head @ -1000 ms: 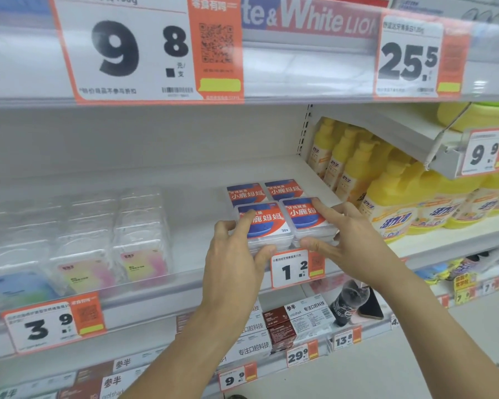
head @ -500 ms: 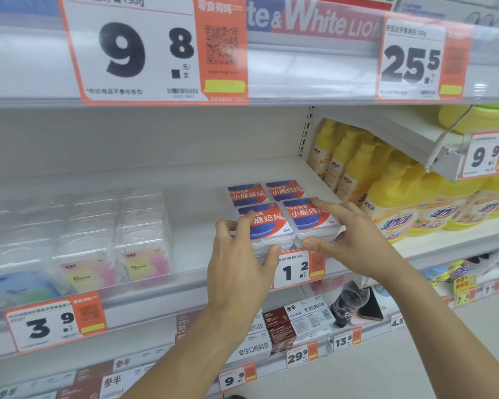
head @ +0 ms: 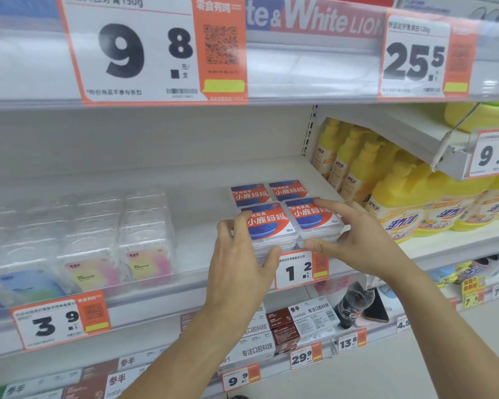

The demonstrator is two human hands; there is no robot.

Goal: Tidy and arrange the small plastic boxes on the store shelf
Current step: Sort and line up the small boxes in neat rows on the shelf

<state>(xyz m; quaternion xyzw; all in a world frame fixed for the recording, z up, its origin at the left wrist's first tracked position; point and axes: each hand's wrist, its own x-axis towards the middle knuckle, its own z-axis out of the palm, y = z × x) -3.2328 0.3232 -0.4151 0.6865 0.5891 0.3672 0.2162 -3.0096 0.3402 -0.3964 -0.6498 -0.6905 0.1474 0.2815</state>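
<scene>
Small clear plastic boxes with red-and-blue labels sit in a two-by-two block on the white shelf (head: 196,182). The front left box (head: 267,224) is gripped by my left hand (head: 239,263), fingers on its left side and thumb on its front. My right hand (head: 357,240) holds the front right box (head: 311,218), index finger across its top right edge and thumb at its front. Two more boxes (head: 271,191) lie flat just behind them. The stacks under the front boxes are mostly hidden by my hands.
Clear packs with pastel labels (head: 113,249) fill the shelf's left half behind a transparent front rail. Yellow detergent bottles (head: 392,203) stand close on the right. A 1.2 price tag (head: 297,270) hangs below the boxes. A shelf with large price tags (head: 127,50) overhangs.
Both hands stay on the front pair of boxes; the right index finger has slid slightly along the top of the right box. The boxes have barely shifted.
</scene>
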